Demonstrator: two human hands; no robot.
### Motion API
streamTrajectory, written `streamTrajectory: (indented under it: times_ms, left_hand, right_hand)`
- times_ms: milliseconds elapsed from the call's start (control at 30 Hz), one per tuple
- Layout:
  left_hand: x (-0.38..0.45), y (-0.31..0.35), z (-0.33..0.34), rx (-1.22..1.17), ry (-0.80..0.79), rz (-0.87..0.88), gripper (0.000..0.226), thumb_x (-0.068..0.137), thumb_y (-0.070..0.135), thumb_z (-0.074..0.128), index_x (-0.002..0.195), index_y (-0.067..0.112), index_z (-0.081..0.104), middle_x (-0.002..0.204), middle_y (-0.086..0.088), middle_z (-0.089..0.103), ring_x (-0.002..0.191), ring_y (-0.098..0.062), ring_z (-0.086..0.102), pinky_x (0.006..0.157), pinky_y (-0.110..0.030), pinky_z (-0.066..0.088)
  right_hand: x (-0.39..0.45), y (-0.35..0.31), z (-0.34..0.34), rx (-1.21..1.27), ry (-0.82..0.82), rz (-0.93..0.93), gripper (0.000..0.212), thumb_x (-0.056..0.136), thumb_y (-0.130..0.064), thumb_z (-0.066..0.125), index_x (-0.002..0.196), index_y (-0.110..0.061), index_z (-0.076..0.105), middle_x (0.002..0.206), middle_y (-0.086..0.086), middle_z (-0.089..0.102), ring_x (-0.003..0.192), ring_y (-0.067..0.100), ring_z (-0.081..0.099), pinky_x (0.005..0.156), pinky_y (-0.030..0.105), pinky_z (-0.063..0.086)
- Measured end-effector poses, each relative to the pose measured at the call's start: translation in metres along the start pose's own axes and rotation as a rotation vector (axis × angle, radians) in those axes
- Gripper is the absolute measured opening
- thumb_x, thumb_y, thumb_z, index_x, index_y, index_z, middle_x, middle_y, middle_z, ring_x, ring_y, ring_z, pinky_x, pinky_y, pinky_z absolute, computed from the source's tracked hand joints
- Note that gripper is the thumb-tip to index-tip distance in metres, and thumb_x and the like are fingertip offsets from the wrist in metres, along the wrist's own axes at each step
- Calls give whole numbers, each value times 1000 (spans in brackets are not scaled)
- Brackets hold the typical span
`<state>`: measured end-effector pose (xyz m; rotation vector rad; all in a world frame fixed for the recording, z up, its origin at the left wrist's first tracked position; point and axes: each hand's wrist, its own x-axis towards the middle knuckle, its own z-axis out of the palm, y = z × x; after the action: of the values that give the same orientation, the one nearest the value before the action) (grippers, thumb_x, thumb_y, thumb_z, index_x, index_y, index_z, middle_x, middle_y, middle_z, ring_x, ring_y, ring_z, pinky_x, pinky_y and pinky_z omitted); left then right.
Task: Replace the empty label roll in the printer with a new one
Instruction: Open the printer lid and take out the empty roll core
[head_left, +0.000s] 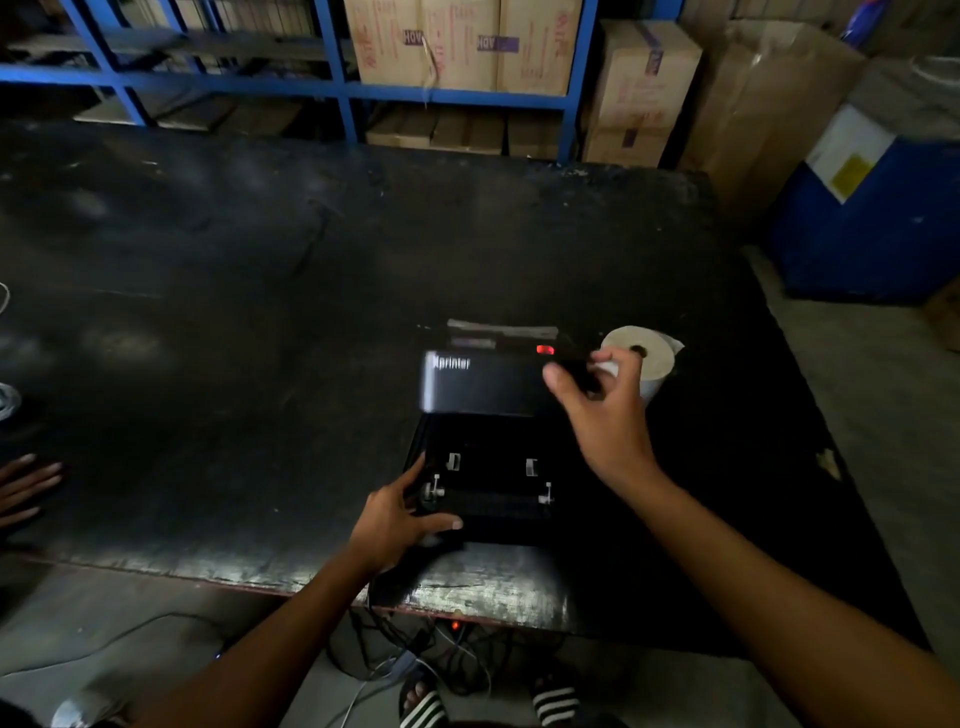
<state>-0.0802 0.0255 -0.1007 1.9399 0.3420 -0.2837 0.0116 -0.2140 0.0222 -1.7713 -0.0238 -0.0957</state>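
A black label printer (488, 467) sits near the front edge of the dark table (208, 291), its lid (483, 387) swung up and marked "Xprinter". The open bay shows a black roller and white clips, with no roll visible inside. My left hand (402, 514) grips the printer's front left corner. My right hand (602, 410) hovers above the lid's right end, fingers spread, holding nothing. A white label roll (647, 358) stands on the table just behind that hand, partly hidden by its fingers. A red light (544, 349) glows behind the lid.
Another person's hand (26, 488) rests on the table at the far left. Cardboard boxes (462, 47) fill blue shelving (332, 88) behind the table. A blue drum (872, 218) stands at the right. Cables (415, 654) and sandalled feet (488, 701) are below the table's front edge.
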Motion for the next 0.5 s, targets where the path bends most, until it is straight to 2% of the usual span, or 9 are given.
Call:
streamTrajectory:
  times_ms: [67,100,167,300,400,500]
  left_hand:
    - [0,1,-1,19,-2,-5,116,54,32,95,151,19,33,133,-5,63,84,9,66,66,-2,50]
    - [0,2,-2,34,-1,-4,116,54,33,95,151,18,33,134,-6,63,89,7,65,67,-1,49]
    - [-1,4,-3,63,6,-1,115,55,34,95,151,19,33,132,-6,65,96,3,66,68,1,47]
    - [-3,7,-4,86,6,2,114,57,34,94,152,18,32,129,-4,67,94,1,66,71,0,47]
    - [-4,10,-4,76,-3,-5,115,59,33,93,153,19,29,131,-6,66,102,-8,67,86,-18,52]
    - [-4,11,-4,129,-11,-3,113,61,35,92,153,20,28,132,-4,65,104,-8,65,86,-17,48]
  right_hand:
    - [30,-17,7,-19,83,56,48,72,-58,71,96,-26,44,93,-5,62,83,11,62,69,14,47]
    - [43,-23,11,-27,111,78,45,74,-60,67,94,-25,47,87,-10,59,77,4,58,62,10,43]
    - [66,-30,16,-1,148,105,36,85,-60,55,97,-26,51,85,-15,56,75,-1,54,58,12,39]
    - [89,-28,20,145,99,176,31,95,-55,39,105,-33,59,102,-9,65,98,9,61,80,26,46]
    - [94,-26,20,165,16,181,34,97,-50,38,121,-35,56,110,-15,62,108,8,57,89,29,44]
    - [98,-21,14,191,11,188,39,99,-39,41,136,-28,48,138,-3,54,126,15,50,107,36,39]
